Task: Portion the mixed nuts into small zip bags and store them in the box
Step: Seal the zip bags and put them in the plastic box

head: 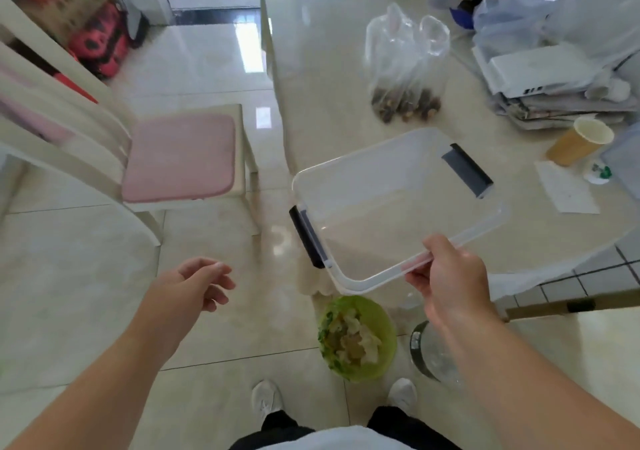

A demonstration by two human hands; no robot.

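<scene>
Standing at the table edge, looking down.

Right hand pinching the near rim of the lid, thumb on top, fingers curled beneath. Lid clear, with dark latches at two ends, tilting over the table corner, partly overhanging the floor. Could be a shallow box rather than a lid; hard telling from this angle. Holding nothing inside either way.

Left hand hanging free over the floor, fingers loosely curled, grasping nothing.

Nuts sitting well back on the table, in the bottoms of clear bags bunched upright together, mouths looking open. Bag count unclear: two or three. Seal state not readable.

Cup lying tilted to the right, beside a stack of papers and more plastic bags. Green bin on the floor below the lid, holding scraps. Chair with pink cushion to the left.

Judging progress: portioning seeming started or perhaps finished, since nuts already lying in bags. Storing not yet done, no bag lying in any container. No bulk nut supply showing. Remaining, most likely: closing bags, placing them in the box, fitting the lid.
</scene>
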